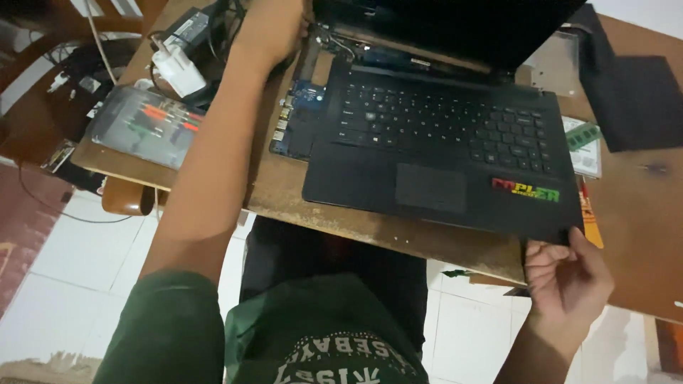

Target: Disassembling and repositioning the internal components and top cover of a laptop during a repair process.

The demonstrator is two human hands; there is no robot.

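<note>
Right hand [568, 274] pinched the laptop's [441, 135] loose front corner while my left hand [274, 28] gripped its hinge end; I judged the palmrest thin, flexible, crack-prone

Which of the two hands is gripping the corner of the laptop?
The right hand pinches the near right corner of the black laptop. The left hand reaches to its far left, by the hinge.
</note>
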